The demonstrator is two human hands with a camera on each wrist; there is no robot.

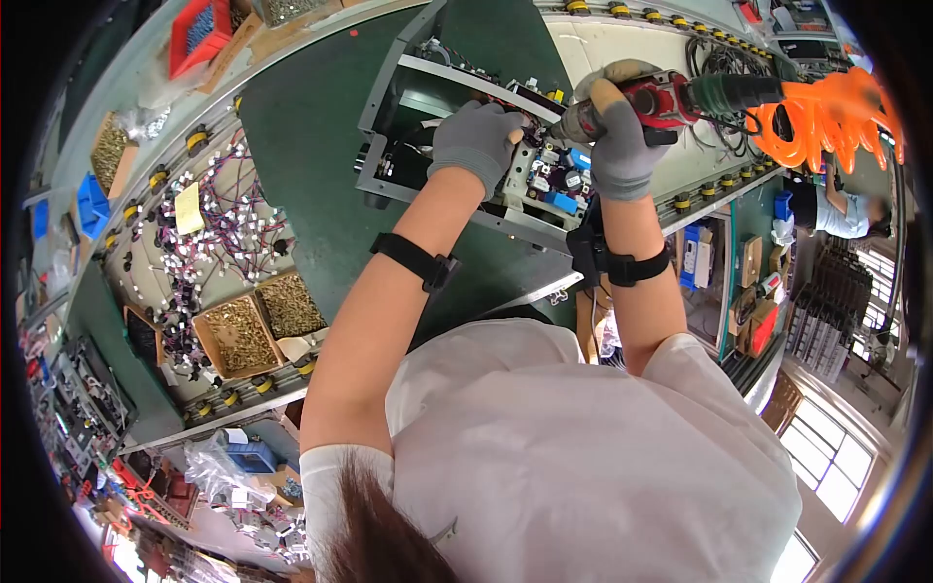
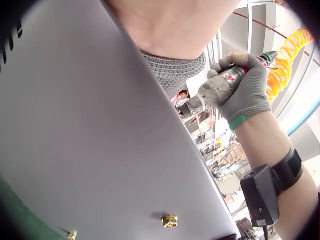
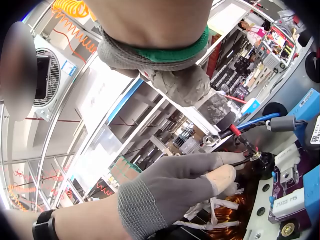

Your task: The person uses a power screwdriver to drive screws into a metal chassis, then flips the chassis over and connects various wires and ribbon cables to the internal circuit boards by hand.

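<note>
My gloved left hand (image 1: 474, 144) reaches into a grey metal chassis (image 1: 382, 95). In the right wrist view its thumb and forefinger pinch a thin black wire (image 3: 243, 162) beside a terminal at a circuit board (image 3: 287, 200). My right hand (image 1: 622, 151), also gloved, grips a red and grey air screwdriver (image 1: 653, 101). The tool lies tilted, its nose (image 3: 216, 109) close over the terminal and just past my left fingertips. A copper coil (image 3: 225, 217) with white ties sits under the left hand. In the left wrist view the chassis wall hides most of that hand.
An orange coiled hose (image 1: 826, 117) trails from the screwdriver to the right. The chassis lies on a green mat (image 1: 301, 107). At left are wire harnesses (image 1: 209, 262) and boxes of brass-coloured screws (image 1: 238, 335). Roller rails (image 1: 680, 21) run behind. Another person (image 1: 844, 206) is at far right.
</note>
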